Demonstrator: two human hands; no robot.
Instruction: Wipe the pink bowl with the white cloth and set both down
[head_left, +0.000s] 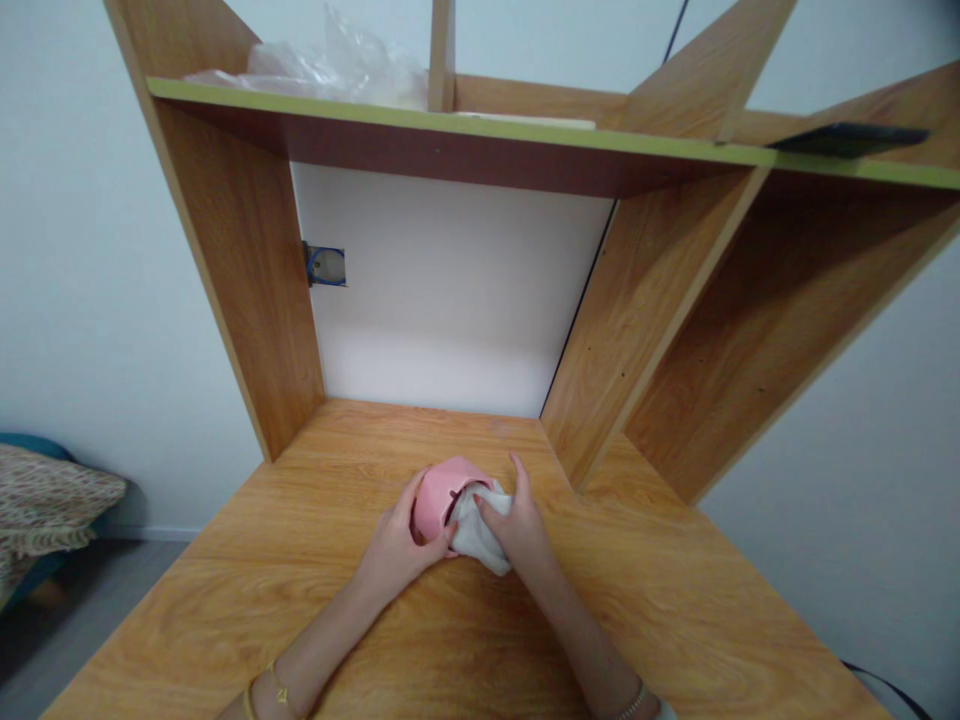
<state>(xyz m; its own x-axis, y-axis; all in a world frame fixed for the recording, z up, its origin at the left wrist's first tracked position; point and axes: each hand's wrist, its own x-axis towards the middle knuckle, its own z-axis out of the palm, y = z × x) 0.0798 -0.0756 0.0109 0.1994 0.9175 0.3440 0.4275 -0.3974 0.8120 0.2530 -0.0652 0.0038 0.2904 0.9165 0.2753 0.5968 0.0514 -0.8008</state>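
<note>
A rounded pink container (442, 492) with a dark-edged opening is tilted over the wooden desk, its opening facing right. I cannot make out its exact kind. My left hand (405, 530) grips it from the left, with the thumb along the lower rim. A pale grey-white cloth (478, 530) is bunched at the opening, partly inside it. My right hand (521, 525) pinches the cloth with the thumb, while one finger sticks up apart. The inside of the container is mostly hidden by the cloth.
The wooden desk (360, 630) carries a shelf unit; its upper shelf (375, 110) holds crumpled clear plastic (337, 70) and a dark flat object (855, 138). An upright divider (622, 320) stands at right. A wall socket opening (327, 265) shows at left. A fringed cover (52, 490) lies far left.
</note>
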